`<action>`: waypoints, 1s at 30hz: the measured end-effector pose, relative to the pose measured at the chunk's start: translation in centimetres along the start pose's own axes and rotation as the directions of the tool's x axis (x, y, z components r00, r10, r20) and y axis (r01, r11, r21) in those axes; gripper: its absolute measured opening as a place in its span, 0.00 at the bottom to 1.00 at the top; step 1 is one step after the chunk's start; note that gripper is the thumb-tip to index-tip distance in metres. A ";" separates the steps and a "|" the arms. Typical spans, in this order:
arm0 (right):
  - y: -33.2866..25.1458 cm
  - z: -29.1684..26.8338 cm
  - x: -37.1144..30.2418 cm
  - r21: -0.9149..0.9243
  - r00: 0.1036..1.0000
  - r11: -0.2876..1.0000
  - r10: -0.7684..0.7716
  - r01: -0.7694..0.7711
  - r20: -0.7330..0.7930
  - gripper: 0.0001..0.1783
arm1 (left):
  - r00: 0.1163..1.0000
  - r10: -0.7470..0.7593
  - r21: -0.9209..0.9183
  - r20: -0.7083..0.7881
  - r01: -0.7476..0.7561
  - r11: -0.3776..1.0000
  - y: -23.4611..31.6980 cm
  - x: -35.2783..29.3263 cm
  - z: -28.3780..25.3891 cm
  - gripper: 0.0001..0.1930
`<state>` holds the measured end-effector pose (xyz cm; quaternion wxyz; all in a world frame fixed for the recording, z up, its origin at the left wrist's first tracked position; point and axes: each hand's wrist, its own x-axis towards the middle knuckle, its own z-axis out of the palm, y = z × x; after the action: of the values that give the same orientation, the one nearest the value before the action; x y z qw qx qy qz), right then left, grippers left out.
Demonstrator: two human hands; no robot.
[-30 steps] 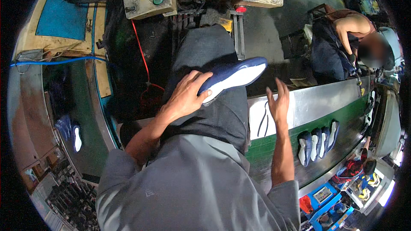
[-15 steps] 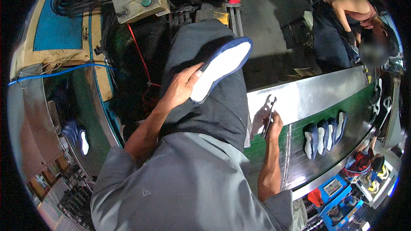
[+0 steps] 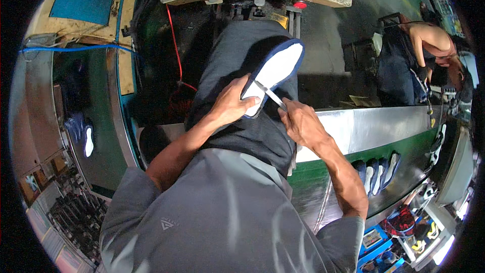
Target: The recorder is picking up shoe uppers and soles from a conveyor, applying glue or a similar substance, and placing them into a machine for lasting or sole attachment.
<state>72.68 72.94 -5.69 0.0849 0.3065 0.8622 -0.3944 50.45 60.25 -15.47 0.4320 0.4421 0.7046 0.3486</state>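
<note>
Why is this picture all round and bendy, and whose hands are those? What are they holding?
There's no robot here: those are a person's own bare hands. The camera is worn on that person's head and looks down, and its very wide lens bends straight edges.

The left hand holds a dark blue shoe with its white sole showing. The right hand holds a slim metal tool, its tip at the sole.

To the right, more blue-and-white shoes stand in a row on a green surface. Farther off sits another person.
</note>
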 end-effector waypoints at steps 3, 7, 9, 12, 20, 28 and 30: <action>0.5 0.7 0.9 -0.266 0.979 0.951 -0.187 0.159 -0.084 0.18 | 0.995 -0.071 0.058 -0.067 0.075 0.995 2.4 -1.1 -0.1 0.37; 1.7 1.0 2.7 -0.344 0.972 0.924 -0.214 0.169 -0.096 0.19 | 0.992 -0.057 0.134 -0.114 0.072 0.988 2.2 -1.2 -0.3 0.39; 4.1 2.5 2.6 -0.316 0.959 0.927 -0.253 0.203 -0.125 0.20 | 0.998 0.006 0.023 -0.058 -0.005 1.000 2.1 -0.6 -0.6 0.39; 5.5 2.5 2.4 -0.356 0.931 0.910 -0.299 0.211 -0.212 0.23 | 0.995 0.013 0.022 -0.097 -0.011 1.000 0.2 -0.1 0.2 0.39; 4.2 1.7 1.3 -0.257 0.998 0.966 -0.050 0.040 -0.033 0.24 | 0.977 -0.043 -0.649 0.211 0.172 0.741 -0.1 0.7 -0.2 0.44; 5.3 -0.1 -0.6 -0.075 0.972 0.995 -0.076 0.060 -0.223 0.21 | 0.998 -0.032 -0.280 0.056 0.047 0.959 0.2 1.4 1.2 0.37; 2.4 -1.9 0.5 0.087 0.949 0.995 -0.010 0.040 -0.315 0.27 | 0.999 -0.032 -0.215 0.028 0.037 0.976 0.2 1.5 1.4 0.37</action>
<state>73.92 75.77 -6.15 -0.0724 0.3579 0.8495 -0.3809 51.46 61.86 -16.27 0.4919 0.3843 0.6649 0.4100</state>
